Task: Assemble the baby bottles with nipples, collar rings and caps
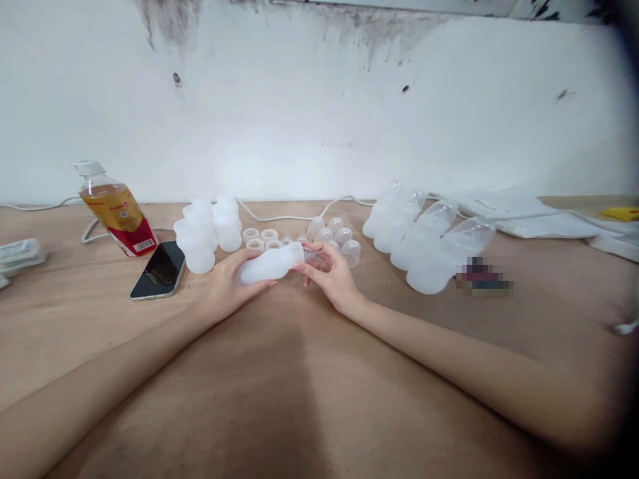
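Note:
A frosted white baby bottle [267, 265] lies tilted on its side between my hands, its neck pointing right. My left hand [227, 279] is wrapped round the bottle's body near the base. At the neck, the fingers of my right hand [332, 273] close on a clear nipple [310, 253], partly hidden by them. Just behind the bottle are several white collar rings [252, 234] and small clear nipples [287, 240]. Clear dome caps [343, 236] stand behind my right hand. Open-necked white bottles [200, 249] stand to the left; capped bottles [426, 269] stand to the right.
On the left are a drink bottle [120, 213], a phone [158, 269] and a white object [20, 254] at the edge. A white cable [279, 218] runs along the wall. White plastic sheeting [524, 216], a yellow item [622, 213] and a blurred-out object [483, 278] are on the right.

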A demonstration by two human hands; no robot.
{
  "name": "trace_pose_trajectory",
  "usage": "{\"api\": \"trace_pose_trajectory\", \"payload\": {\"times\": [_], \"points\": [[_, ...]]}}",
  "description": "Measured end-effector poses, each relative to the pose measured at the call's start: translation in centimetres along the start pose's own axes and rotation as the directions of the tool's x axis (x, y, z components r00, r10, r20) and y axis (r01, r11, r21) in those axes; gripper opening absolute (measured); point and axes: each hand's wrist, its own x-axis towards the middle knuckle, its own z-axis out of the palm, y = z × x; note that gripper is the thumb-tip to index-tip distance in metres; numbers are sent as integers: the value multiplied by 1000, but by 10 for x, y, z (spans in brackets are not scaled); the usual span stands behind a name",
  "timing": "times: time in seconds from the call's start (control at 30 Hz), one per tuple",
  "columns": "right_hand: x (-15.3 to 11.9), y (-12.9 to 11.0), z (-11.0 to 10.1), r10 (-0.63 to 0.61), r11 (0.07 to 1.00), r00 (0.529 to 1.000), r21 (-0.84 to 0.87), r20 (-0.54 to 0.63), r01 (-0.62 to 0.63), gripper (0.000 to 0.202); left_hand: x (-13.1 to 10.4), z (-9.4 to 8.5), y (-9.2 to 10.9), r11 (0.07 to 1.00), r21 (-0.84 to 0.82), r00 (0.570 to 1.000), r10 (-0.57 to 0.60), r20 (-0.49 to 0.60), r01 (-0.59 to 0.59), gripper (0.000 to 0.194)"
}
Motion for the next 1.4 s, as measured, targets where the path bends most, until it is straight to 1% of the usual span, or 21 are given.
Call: {"api": "trace_pose_trajectory", "payload": {"times": [0.17, 0.23, 0.33, 0.47, 0.57, 0.63, 0.7, 0.77, 0.87, 0.97, 1.03, 1.07, 1.1, 1.13, 1.17, 1.2, 1.27, 1.33, 1.4], "points": [[-1, 1, -2, 24, 998, 999, -64, 45, -21, 33, 0, 1, -4, 998, 32, 998, 51, -28, -50, 48], [-2, 0, -4, 33, 995, 997, -98, 65, -27, 35, -1, 0, -5, 996, 45, 996, 81, -21, -80, 50], [-2, -2, -7, 27, 989, 996, -149, 88, -13, 36, -2, -1, -6, 994, 57, 995, 96, -6, -95, 51], [-2, -5, -13, 10, 969, 989, -246, 149, 27, 36, -3, -3, -4, 998, 23, 998, 64, 24, -65, 51], [-2, -8, -19, -28, 940, 969, -323, 246, 109, 42, -3, -5, -1, 1000, -18, 996, -19, 87, 21, 51], [-1, -10, -23, -72, 905, 942, -375, 328, 200, 44, -2, -7, 1, 996, -41, 987, -73, 143, 79, 50], [1, -13, -27, -122, 858, 907, -416, 403, 301, 39, -1, -9, 2, 989, -72, 974, -110, 198, 126, 48], [3, -14, -29, -189, 804, 863, -430, 469, 410, 35, 1, -10, 2, 979, -119, 960, -132, 248, 166, 46], [6, -15, -31, -295, 728, 791, -410, 536, 549, 34, 3, -11, 1, 960, -188, 943, -145, 301, 207, 44], [9, -16, -32, -368, 647, 724, -398, 584, 650, 36, 6, -13, 0, 940, -229, 926, -164, 341, 251, 42], [9, -18, -32, -392, 572, 669, -402, 631, 715, 35, 7, -15, -2, 921, -258, 902, -175, 394, 291, 41], [9, -19, -32, -393, 542, 649, -405, 652, 736, 35, 8, -15, -2, 912, -271, 889, -174, 424, 307, 40], [9, -20, -32, -386, 528, 641, -411, 663, 744, 35, 9, -16, -3, 906, -279, 878, -171, 448, 319, 40], [8, -21, -31, -375, 532, 648, -418, 663, 736, 34, 9, -17, -3, 903, -281, 871, -172, 460, 326, 40], [8, -22, -31, -359, 554, 670, -429, 650, 713, 33, 9, -17, -3, 904, -275, 871, -176, 458, 328, 41], [8, -22, -30, -337, 588, 702, -442, 628, 677, 33, 8, -16, -3, 910, -263, 877, -180, 445, 320, 42], [7, -23, -28, -276, 665, 776, -470, 568, 581, 36, 5, -15, -3, 937, -222, 906, -168, 388, 269, 43], [5, -22, -27, -199, 730, 845, -501, 496, 465, 41, 2, -13, -2, 974, -155, 945, -111, 308, 165, 43], [3, -20, -25, -111, 777, 900, -527, 422, 343, 43, -2, -10, -2, 997, -67, 977, -14, 214, 29, 43]]}}
